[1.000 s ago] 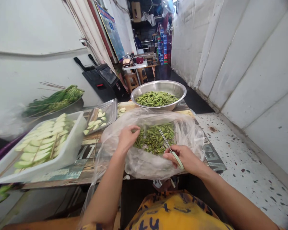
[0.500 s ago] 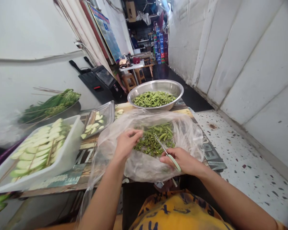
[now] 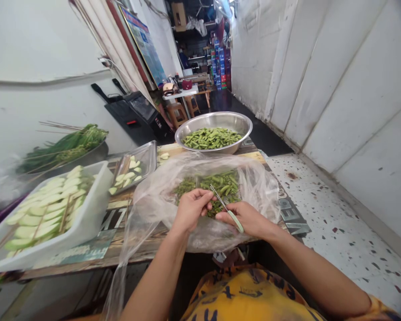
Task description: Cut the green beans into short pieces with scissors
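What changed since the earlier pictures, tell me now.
The left hand moved rightward over the plastic bag, close to the scissors; whether it holds anything is unclear. The right hand kept its grip on the scissors. The steel basin of edamame pods stayed put.

Your left hand (image 3: 194, 207) has shifted rightward over the plastic bag (image 3: 214, 235), bringing its fingertips (image 3: 207, 195) beside the scissors (image 3: 233, 217) (touching or not, I can't tell).
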A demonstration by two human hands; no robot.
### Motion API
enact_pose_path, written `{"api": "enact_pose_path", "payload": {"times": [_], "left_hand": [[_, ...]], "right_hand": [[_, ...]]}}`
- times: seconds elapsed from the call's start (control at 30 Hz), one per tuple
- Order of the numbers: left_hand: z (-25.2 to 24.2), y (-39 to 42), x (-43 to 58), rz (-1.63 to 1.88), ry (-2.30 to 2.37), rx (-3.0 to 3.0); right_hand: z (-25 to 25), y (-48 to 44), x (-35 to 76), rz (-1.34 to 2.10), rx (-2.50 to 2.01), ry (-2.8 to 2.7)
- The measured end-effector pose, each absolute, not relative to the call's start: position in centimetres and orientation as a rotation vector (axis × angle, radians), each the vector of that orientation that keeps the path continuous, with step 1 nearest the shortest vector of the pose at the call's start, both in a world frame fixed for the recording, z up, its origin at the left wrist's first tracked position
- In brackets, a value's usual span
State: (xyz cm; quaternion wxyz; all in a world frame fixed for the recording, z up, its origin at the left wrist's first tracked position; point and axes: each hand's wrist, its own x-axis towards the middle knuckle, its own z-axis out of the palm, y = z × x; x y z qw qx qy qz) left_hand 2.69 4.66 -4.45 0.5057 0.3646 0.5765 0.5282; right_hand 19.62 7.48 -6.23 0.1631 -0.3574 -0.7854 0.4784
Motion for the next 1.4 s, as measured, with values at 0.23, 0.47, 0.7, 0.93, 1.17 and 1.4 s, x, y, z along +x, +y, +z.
{"api": "enact_pose_path", "payload": {"times": [0.23,0.47,0.7,0.93,1.17,1.4], "left_hand": [[-5.4,5.0,2.4,1.248,1.373,0.815],[-5.1,4.9,3.0,1.237,1.364,0.785],[-4.3,5.2,2.5,1.299,1.302,0.609],[-3.4,7.7,1.9,1.19,1.34,0.679],[-5.6,10.6,4.0,0.705,1.976,1.888],[-3.8,10.1,2.6,0.925,1.875,1.659]], "right_hand": [[-6.9,7.4,19.5,1.445,-1.089,-2.195],[-6.9,7.4,19.6,1.713,-0.997,-1.989],[-6.3,7.8,20.4,1.729,-0.995,-1.824],[-5.0,8.4,22.0,1.746,-0.946,-1.398],[-6.1,8.0,21.9,1.767,-1.017,-1.417],[-6.1,8.2,22.6,1.752,-1.094,-1.72]]}}
